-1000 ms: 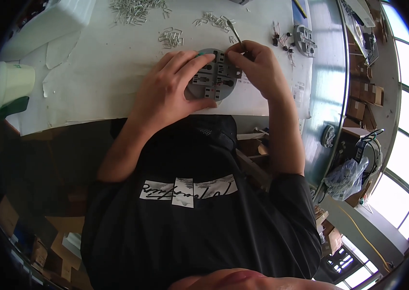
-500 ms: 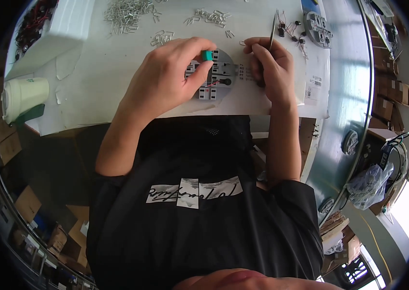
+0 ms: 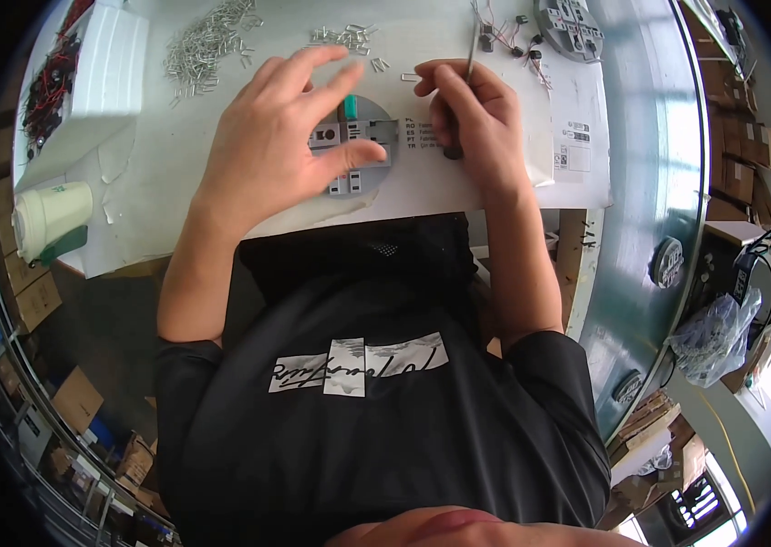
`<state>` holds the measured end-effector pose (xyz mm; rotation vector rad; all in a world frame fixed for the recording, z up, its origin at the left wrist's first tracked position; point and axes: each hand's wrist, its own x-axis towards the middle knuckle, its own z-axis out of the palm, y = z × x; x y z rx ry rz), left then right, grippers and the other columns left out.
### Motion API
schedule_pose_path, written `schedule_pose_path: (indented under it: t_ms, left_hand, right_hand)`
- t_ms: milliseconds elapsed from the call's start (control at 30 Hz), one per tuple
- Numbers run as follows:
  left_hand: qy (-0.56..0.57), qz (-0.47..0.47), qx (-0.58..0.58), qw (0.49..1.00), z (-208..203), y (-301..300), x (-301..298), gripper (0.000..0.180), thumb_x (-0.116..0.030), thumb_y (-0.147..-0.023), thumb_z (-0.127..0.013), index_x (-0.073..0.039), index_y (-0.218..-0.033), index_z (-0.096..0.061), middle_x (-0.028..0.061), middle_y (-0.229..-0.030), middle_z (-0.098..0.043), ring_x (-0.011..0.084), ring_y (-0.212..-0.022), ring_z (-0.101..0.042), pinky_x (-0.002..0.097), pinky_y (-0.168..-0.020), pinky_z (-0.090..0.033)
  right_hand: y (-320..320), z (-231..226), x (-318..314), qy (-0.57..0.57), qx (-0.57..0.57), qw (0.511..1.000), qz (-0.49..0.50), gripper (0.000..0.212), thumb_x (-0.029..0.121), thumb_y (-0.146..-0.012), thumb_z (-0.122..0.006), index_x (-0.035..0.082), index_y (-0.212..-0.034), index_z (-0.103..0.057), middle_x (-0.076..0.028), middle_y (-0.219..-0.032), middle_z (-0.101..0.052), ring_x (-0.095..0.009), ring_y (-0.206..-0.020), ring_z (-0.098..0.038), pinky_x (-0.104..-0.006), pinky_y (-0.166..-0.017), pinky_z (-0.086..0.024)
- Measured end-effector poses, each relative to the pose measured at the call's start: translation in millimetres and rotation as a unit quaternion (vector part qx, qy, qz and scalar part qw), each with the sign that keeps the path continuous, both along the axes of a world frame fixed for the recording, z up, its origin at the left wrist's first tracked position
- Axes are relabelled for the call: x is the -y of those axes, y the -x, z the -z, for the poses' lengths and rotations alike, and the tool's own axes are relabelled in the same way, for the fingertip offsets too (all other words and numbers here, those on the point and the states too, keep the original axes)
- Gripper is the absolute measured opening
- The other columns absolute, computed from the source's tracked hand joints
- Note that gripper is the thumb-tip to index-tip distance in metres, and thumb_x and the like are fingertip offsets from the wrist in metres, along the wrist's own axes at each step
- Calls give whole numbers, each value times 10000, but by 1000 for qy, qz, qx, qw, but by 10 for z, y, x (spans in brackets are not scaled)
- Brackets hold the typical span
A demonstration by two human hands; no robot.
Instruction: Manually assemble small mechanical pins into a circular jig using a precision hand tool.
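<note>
One green block stands at the far side of the grey round base, which lies on the white table sheet before my body. My left hand is spread wide over the base's left side, thumb apart from fingers, holding nothing; whether the thumb touches the base I cannot tell. My right hand, to the right, is closed around a thin-shafted tool, its shaft directed away from me. One loose metal clip lies at the right fingertips; contact cannot be confirmed. Beyond lie a clip pile and wired black parts. Caution: the block could tip or shift if the open thumb brushes it, or if the unsteadied base slides; the clip could be knocked away by a careless finger movement. Compared with half a second ago, the left fingers no longer pinch the block, and that grip has opened; the right hand retains the tool.
</note>
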<state>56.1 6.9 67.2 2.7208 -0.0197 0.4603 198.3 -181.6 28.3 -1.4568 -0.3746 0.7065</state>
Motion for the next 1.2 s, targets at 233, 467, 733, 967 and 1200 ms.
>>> schedule_pose_path:
  t_ms: [233,467,733,967,1200]
  left_hand:
    - [-67,-16,-123,990,-184,50,303,1062,-425,-632,-977,-135,-1540,-509,116,-1270,-592,296,-1038,-635,427,-900,-566]
    - [139,-39,90,985,317,447,259,1052,-235,-626,-1003,-113,-1530,-481,182,-1300,-511,327,-1103,-634,430,-913,-575]
    - [228,-97,89,965,446,644,94,1104,-256,-597,-1025,-50,-1544,-496,186,-1320,-612,315,-1068,-644,426,-914,-567]
    - [258,-94,66,959,578,642,57,1091,-334,-577,-1029,-32,-1508,-549,94,-994,-742,285,-973,-670,416,-888,-565]
    - [248,-92,76,961,625,643,60,1081,-363,-590,-1016,-44,-1511,-549,104,-1013,-735,284,-956,-673,408,-862,-568]
  right_hand:
    - [-37,-7,78,-97,-42,993,53,397,288,-1159,-444,-31,-1178,-679,-61,-814,-670,-95,-568,-531,-220,-464,-389]
    - [-131,-308,302,17,52,992,-117,397,299,-1155,-468,-8,-1038,-692,-48,-678,-610,-103,-585,-561,-265,-501,-423]
    - [209,-562,40,243,392,843,-277,350,258,-1095,-581,3,-866,-655,-130,-625,-590,-265,-570,-608,-424,-557,-457]
    - [476,-467,-130,300,478,775,-285,380,287,-1045,-638,32,-763,-636,-201,-611,-617,-445,-618,-629,-529,-573,-497]
    - [472,-415,-211,292,475,777,-292,384,284,-1045,-637,31,-757,-633,-200,-609,-615,-450,-596,-614,-529,-562,-490]
